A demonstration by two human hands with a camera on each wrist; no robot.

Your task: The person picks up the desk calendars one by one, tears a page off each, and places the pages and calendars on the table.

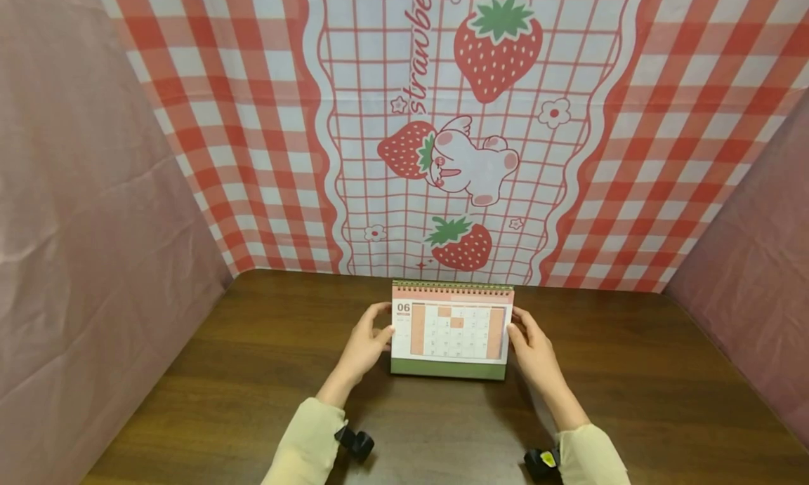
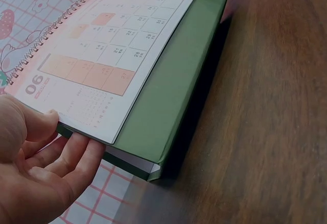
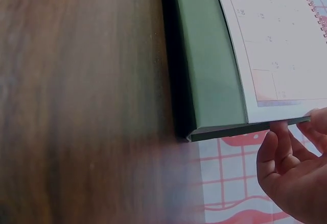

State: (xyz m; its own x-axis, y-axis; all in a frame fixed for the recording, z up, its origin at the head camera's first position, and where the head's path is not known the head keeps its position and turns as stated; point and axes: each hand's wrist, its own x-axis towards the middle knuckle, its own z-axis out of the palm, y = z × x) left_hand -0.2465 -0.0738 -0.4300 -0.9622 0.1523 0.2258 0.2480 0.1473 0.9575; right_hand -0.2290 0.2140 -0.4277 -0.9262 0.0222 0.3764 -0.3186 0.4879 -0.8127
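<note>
Head view: left hand (image 1: 363, 346) and right hand (image 1: 534, 350) pinch the left and right edges of a green-based, pink-and-white spiral-bound paper calendar (image 1: 450, 330), probably light, stiff-backed, best held there.

Passable over the wooden surface (image 1: 442, 425) in front of the spiral desk calendar (image 1: 450, 334) and beyond the outer side of each forearm (image 1: 336, 388), but narrowed between the pale sleeves (image 1: 308, 436) by two black wrist cameras (image 1: 360, 444). Blocked at the calendar's left and right edges by the left grip (image 1: 365, 348) and the right grip (image 1: 534, 348), pinching there. Closed off at the rear by the strawberry-print cloth (image 1: 442, 141), and at the sides by pink drapes (image 1: 95, 225).
</note>
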